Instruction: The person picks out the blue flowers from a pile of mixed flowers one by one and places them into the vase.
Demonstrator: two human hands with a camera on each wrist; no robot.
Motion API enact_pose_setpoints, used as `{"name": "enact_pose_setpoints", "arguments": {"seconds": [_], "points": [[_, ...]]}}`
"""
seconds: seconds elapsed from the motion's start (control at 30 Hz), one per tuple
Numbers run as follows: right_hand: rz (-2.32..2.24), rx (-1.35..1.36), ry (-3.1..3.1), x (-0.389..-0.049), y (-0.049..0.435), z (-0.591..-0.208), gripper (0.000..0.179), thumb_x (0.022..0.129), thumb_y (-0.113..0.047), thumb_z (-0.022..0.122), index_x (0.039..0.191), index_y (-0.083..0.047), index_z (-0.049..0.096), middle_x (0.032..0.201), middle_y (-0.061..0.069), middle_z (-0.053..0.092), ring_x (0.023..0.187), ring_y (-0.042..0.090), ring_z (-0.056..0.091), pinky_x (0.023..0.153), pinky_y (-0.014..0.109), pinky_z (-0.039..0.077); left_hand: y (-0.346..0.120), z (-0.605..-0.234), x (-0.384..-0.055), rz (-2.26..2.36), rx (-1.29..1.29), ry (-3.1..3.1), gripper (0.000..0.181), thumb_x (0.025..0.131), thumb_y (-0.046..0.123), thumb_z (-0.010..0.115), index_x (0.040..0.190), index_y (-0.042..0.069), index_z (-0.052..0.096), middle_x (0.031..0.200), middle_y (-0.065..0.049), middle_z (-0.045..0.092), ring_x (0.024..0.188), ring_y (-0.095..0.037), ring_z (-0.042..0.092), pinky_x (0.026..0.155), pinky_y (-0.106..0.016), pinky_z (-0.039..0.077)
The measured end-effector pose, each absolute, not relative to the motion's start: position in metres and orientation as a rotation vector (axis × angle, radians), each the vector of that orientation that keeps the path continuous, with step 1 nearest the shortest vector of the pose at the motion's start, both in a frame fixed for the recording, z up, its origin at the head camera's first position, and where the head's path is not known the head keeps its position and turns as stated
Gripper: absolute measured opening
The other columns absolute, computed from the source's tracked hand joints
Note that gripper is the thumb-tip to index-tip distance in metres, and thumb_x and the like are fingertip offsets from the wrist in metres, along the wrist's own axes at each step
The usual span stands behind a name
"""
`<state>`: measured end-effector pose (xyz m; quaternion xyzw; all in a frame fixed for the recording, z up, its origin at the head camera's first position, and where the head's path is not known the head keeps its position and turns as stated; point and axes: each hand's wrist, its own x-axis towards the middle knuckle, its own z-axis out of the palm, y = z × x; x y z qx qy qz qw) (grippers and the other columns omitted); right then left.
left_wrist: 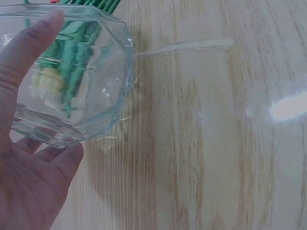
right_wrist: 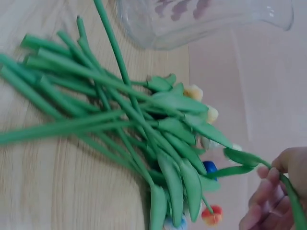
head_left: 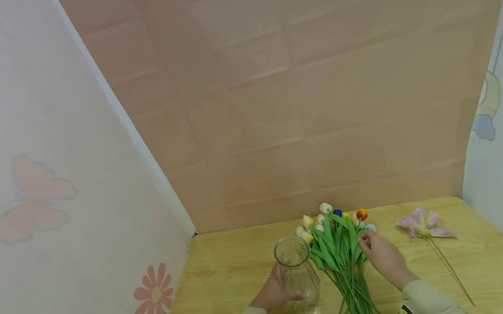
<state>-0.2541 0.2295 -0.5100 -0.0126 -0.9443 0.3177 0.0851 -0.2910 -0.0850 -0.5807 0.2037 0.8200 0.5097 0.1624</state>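
Note:
My left hand (head_left: 274,291) holds a clear glass vase (head_left: 312,279) by its side, left of a bunch of artificial tulips. In the left wrist view the thumb lies along one side of the glass vase (left_wrist: 108,86) and the fingers on the other. The tulips (head_left: 340,249) lie with heads away from me and green stems crossing toward me; heads are white, yellow, orange and blue. At the bunch's right side, my right hand (head_left: 385,257) pinches a green leafy part of a tulip (right_wrist: 244,157) between thumb and fingers.
A pink-purple artificial flower (head_left: 424,224) with a long thin stem lies to the right on the wooden table (head_left: 227,266). A brown sheet (head_left: 322,116) hangs behind the table, with pale patterned sheets (head_left: 61,123) at both sides.

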Motion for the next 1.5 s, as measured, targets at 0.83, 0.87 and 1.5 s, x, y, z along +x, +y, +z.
{"name": "enact_pose_setpoints", "arguments": {"seconds": [0.83, 0.87, 1.5], "points": [[0.581, -0.166, -2.528, -0.227, 0.350, -0.519, 0.028, 0.099, -0.016, 0.052, 0.117, 0.005, 0.059, 0.068, 0.009, 0.064, 0.039, 0.012, 0.037, 0.032, 0.024, 0.028, -0.088, -0.585, -0.291, 1.487, 0.582, 2.331, 0.123, 0.072, 0.027, 0.087, 0.156, 0.022, -0.002, 0.158, -0.021, 0.018, 0.140, -0.049, 0.026, 0.110, -0.059, 0.032], [0.596, -0.192, -2.559, -0.225, 0.354, -0.521, 0.030, 0.100, -0.017, 0.050, 0.118, 0.005, 0.058, 0.073, 0.013, 0.066, 0.040, 0.013, 0.039, 0.033, 0.026, 0.030, -0.088, -0.585, -0.291, 1.487, 0.584, 2.331, 0.123, 0.072, 0.027, 0.087, 0.156, 0.022, -0.002, 0.158, -0.022, 0.018, 0.140, -0.049, 0.026, 0.110, -0.059, 0.032], [0.682, -0.314, -2.997, -0.207, 0.395, -0.565, 0.037, 0.094, -0.009, 0.056, 0.121, 0.014, 0.046, 0.095, 0.029, 0.065, 0.064, 0.018, 0.061, 0.049, 0.033, 0.048, -0.086, -0.583, -0.293, 1.475, 0.586, 2.343, 0.125, 0.071, 0.026, 0.088, 0.157, 0.022, -0.003, 0.159, -0.022, 0.015, 0.141, -0.047, 0.026, 0.111, -0.057, 0.033]]}}
